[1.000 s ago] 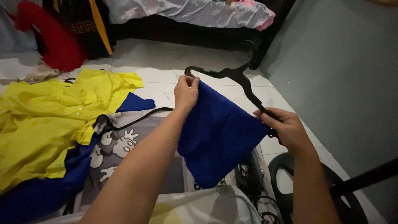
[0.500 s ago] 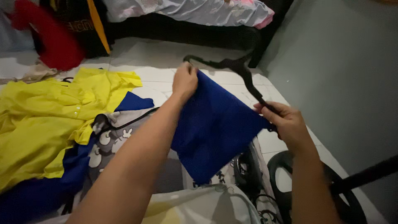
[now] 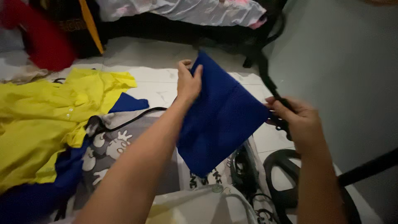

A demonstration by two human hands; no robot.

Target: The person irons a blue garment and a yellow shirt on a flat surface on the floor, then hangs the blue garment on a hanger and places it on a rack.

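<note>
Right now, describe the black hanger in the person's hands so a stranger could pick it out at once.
Start at the white tiled floor beside the grey wall. Above it, the left hand and right hand stretch a blue cloth between them. The black hanger rises from the right hand along the cloth's upper edge; unlike the other black hanger lying on the floor clothes, it is held in the air.

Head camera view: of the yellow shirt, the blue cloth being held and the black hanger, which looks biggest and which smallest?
1. Yellow shirt, spread on the floor.
2. Blue cloth, held up by both hands; it is nearer the camera, so first and second place are unsure.
3. Black hanger, thin and partly hidden.
</note>
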